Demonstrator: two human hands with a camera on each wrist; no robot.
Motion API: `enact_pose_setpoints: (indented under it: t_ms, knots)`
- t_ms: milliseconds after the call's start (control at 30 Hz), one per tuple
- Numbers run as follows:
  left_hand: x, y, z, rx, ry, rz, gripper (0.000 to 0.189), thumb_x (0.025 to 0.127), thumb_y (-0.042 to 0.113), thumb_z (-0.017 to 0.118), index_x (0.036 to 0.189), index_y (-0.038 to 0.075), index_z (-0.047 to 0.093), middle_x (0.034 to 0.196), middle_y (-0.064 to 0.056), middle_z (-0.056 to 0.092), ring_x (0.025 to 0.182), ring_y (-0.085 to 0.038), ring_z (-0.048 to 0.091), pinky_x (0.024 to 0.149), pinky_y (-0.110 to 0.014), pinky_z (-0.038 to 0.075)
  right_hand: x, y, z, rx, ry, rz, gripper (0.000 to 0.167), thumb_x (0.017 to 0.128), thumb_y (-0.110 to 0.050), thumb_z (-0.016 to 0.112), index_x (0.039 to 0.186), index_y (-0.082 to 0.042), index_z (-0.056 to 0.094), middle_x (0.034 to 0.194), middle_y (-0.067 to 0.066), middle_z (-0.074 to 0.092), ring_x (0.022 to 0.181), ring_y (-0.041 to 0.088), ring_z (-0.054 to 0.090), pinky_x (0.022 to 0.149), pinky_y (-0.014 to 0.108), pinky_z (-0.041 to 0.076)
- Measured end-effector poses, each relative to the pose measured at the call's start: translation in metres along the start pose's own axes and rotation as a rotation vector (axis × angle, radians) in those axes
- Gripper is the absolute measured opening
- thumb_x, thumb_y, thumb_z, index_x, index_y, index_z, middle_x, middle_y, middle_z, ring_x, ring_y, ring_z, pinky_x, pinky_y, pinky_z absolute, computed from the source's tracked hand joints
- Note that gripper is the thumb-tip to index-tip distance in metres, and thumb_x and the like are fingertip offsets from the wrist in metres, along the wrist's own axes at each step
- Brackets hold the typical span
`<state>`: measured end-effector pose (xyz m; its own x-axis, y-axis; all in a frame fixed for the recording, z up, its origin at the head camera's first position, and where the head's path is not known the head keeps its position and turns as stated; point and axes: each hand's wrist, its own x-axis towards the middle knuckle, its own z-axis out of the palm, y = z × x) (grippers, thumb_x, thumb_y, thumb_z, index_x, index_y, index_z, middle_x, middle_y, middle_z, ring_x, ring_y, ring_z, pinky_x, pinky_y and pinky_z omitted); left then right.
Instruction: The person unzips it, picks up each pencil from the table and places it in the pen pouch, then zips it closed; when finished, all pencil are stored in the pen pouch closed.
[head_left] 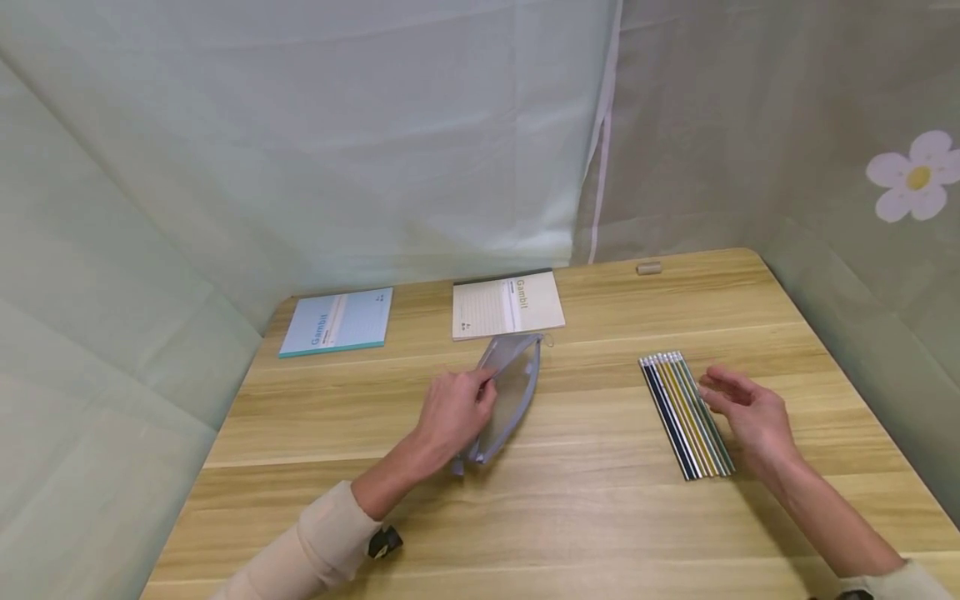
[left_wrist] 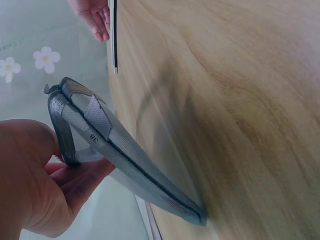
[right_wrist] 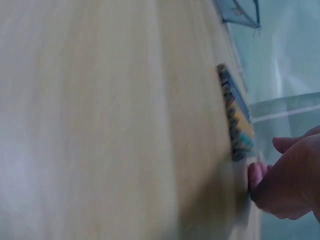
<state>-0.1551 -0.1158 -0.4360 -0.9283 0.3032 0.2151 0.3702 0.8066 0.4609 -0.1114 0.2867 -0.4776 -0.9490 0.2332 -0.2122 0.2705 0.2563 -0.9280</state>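
My left hand (head_left: 453, 412) pinches one side of a grey mesh zip pouch (head_left: 513, 398) between thumb and fingers. The pouch is tilted on its edge with its mouth gaping; the number 38 shows on its border in the left wrist view. Over on the right, a row of several pencils (head_left: 684, 417), dark, white, yellow and green, lies side by side on the table, metal-looking ends away from me. My right hand (head_left: 753, 421) is beside the row's right edge, its fingers loosely bent and holding nothing. The right wrist view shows those fingers (right_wrist: 256, 176) low, close to the pencils.
Toward the back of the wooden table (head_left: 585, 517) lie a light blue notebook (head_left: 348, 321) and a cream notebook (head_left: 483, 308), the latter just beyond the pouch. A small brownish piece (head_left: 648, 268) sits near the far edge. Cloth curtains (head_left: 420, 142) surround the table's back and sides.
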Motion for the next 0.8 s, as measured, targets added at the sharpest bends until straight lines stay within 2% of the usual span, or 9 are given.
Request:
enact_pose_setpoints:
  t_ms: [67,133,300,400,467,633,800]
  knots:
    - [0.0,0.0,0.0,-0.003,-0.003,0.002,0.025,0.099,0.005,0.065,0.12,0.0,0.078,0.086,-0.013,0.077,0.045,-0.003,0.051,0.038,-0.019,0.042,0.002,0.004,-0.002,-0.045,-0.002,-0.01,0.06,0.106,-0.025,0.068,0.156,0.003,0.048,0.139,0.009,0.068,0.095,-0.013,0.059,0.082,0.012,0.053]
    - [0.0,0.0,0.0,-0.006,-0.005,0.002,0.026,0.099,0.005,0.065,0.12,-0.001,0.078,0.086,-0.014,0.078,0.046,-0.003,0.051,0.038,-0.019,0.042,0.003,0.007,-0.003,-0.074,0.001,-0.03,0.059,0.106,-0.026,0.069,0.154,0.002,0.051,0.138,0.009,0.069,0.095,-0.012,0.059,0.08,0.011,0.053]
    - [0.0,0.0,0.0,-0.018,-0.008,-0.004,0.026,0.099,0.005,0.065,0.121,-0.001,0.078,0.086,-0.015,0.077,0.044,-0.003,0.05,0.037,-0.02,0.042,0.006,0.013,-0.005,-0.095,0.013,-0.087,0.054,0.104,-0.024,0.071,0.148,0.003,0.057,0.12,-0.013,0.074,0.096,-0.006,0.058,0.078,0.012,0.054]
    - [-0.001,0.0,0.0,-0.026,-0.009,-0.004,0.026,0.099,0.005,0.066,0.121,-0.001,0.078,0.086,-0.015,0.077,0.043,-0.003,0.05,0.037,-0.021,0.042,0.006,0.015,-0.004,-0.106,0.029,-0.112,0.049,0.103,-0.019,0.073,0.145,0.004,0.06,0.114,-0.016,0.074,0.094,-0.003,0.058,0.075,0.013,0.054]
    - [-0.001,0.0,0.0,-0.029,-0.009,-0.002,0.026,0.099,0.006,0.066,0.121,-0.001,0.078,0.086,-0.015,0.077,0.042,-0.003,0.049,0.036,-0.021,0.042,0.006,0.016,-0.002,-0.129,0.046,-0.137,0.045,0.102,-0.015,0.073,0.142,0.004,0.063,0.115,-0.009,0.076,0.091,-0.002,0.058,0.073,0.013,0.053]
    - [-0.001,0.0,0.001,-0.036,-0.007,-0.001,0.026,0.099,0.005,0.066,0.12,-0.001,0.078,0.086,-0.015,0.077,0.042,-0.003,0.049,0.036,-0.021,0.042,0.006,0.019,0.003,-0.231,0.095,-0.237,0.036,0.1,-0.004,0.073,0.133,0.007,0.067,0.123,0.023,0.073,0.085,-0.004,0.059,0.071,0.011,0.051]
    - [-0.001,0.0,0.001,-0.031,-0.003,0.006,0.025,0.099,0.005,0.066,0.12,-0.001,0.079,0.086,-0.014,0.077,0.043,-0.003,0.05,0.037,-0.02,0.042,0.006,0.02,0.006,-0.282,0.144,-0.288,0.032,0.099,-0.002,0.074,0.128,0.008,0.069,0.119,0.027,0.073,0.082,-0.005,0.058,0.069,0.008,0.049]
